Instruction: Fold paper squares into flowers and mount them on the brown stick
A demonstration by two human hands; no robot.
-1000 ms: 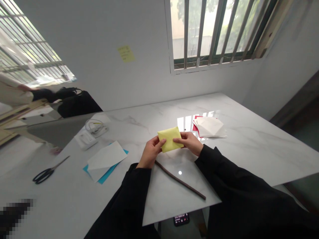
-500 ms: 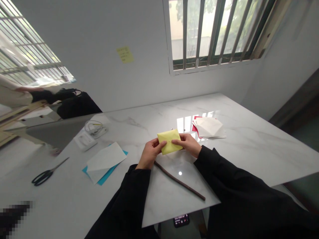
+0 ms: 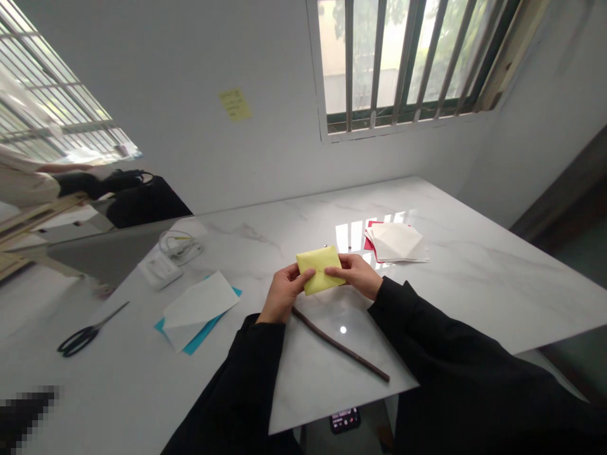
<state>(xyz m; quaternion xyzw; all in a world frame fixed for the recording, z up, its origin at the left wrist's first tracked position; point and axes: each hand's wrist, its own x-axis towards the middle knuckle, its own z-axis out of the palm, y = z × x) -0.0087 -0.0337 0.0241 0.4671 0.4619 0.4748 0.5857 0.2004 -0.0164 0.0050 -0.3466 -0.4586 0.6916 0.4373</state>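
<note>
A small yellow paper envelope [image 3: 318, 260], folded flat, is held up just above the table between both hands. My left hand [image 3: 283, 291] grips its left edge, thumb on the front and fingers behind. On the opposite edge my right hand [image 3: 359, 275] pinches it the same way, its thumb near the middle of the face. A thin dark brown stick [image 3: 344, 347] lies slantwise on the table below the hands, its upper end close to my left wrist. The fingers behind the paper are mostly hidden.
Left of the hands, white paper [image 3: 202, 306] overlaps a blue sheet [image 3: 203, 335]. Scissors [image 3: 85, 338] lie farther left, near a white box [image 3: 160, 270] and a coiled cable [image 3: 177, 245]. White and red papers [image 3: 396, 242] sit at the right. A lit phone [image 3: 345, 419] shows below the table edge.
The view has shifted very slightly. Both hands keep the same hold on the yellow envelope, and nothing else has visibly moved.
</note>
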